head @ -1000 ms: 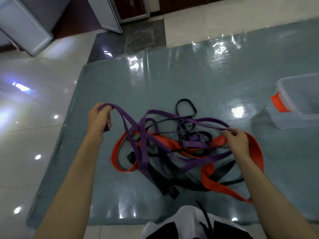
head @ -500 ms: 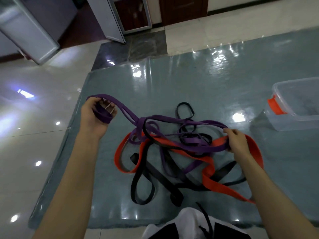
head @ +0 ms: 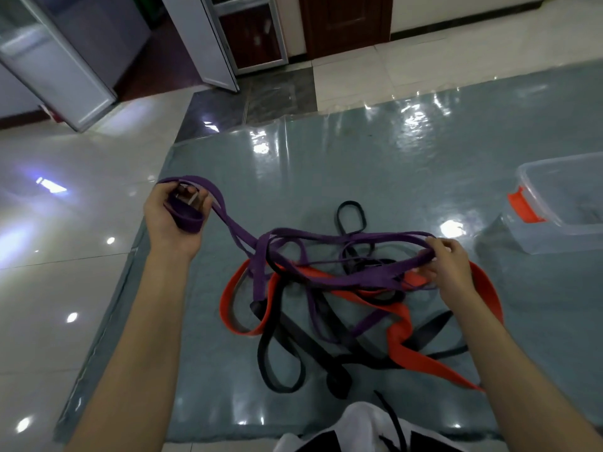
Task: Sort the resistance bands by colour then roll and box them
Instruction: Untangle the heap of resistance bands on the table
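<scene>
A tangle of resistance bands lies on the grey-green mat (head: 326, 177): purple bands (head: 326, 238), orange bands (head: 401, 324) and black bands (head: 280, 357), all crossing one another. My left hand (head: 173, 220) is raised at the left, palm up, with one end of a purple band wound around its fingers. My right hand (head: 447, 265) grips the far end of the purple strands above the pile's right side. The purple band stretches between both hands, lifted off the mat. Orange and black bands stay flat beneath it.
A clear plastic box (head: 561, 203) with an orange latch stands on the mat at the right. Shiny tile floor (head: 65, 288) lies to the left. Glass-fronted cabinets (head: 65, 66) and a dark wooden door (head: 346, 24) stand at the back. My white and black clothing (head: 359, 429) shows at the bottom.
My left hand has turned palm up and wound the purple band's end around its fingers, drawing it leftward. The purple strands rose off the pile; the right hand kept its grip.
</scene>
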A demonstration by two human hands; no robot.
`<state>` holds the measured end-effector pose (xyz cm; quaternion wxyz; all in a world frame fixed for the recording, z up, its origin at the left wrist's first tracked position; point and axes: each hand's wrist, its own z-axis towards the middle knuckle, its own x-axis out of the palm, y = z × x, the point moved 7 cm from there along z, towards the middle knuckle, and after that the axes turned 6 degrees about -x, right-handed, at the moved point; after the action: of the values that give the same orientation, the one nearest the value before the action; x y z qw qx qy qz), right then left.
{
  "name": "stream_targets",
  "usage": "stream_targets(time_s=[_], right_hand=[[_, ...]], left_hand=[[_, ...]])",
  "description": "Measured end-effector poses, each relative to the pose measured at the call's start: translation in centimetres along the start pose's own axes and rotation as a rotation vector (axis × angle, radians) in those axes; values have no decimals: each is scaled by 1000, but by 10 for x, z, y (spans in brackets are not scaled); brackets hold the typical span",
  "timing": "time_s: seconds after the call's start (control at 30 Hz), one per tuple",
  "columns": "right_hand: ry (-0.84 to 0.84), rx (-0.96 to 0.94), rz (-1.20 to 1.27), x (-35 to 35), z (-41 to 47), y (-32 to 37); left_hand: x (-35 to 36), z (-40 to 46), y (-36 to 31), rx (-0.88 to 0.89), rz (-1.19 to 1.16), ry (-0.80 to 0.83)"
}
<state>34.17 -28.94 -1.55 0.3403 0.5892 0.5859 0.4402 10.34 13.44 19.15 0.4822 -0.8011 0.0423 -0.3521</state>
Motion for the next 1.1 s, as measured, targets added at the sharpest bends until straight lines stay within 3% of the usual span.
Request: stream_targets(time_s=[0.17, 0.33, 0.5, 0.73, 0.93, 1.1], right_hand=[[-35, -59, -15, 1, 3, 4], [-37, -26, -14, 1, 12, -2], [-12, -28, -50, 7, 15, -4], [12, 2, -57, 17, 37, -8], [23, 48, -74, 21, 56, -21], [50, 63, -143, 28, 68, -38]], left_hand=[[-17, 23, 10, -24, 174, -125], [-57, 56, 31, -39, 624, -300], [-88, 77, 51, -41, 1012, -352], [-112, 93, 78, -35, 1375, -392], [-123, 112, 112, -124, 1531, -341], [-99, 122, 141, -37, 1477, -143]])
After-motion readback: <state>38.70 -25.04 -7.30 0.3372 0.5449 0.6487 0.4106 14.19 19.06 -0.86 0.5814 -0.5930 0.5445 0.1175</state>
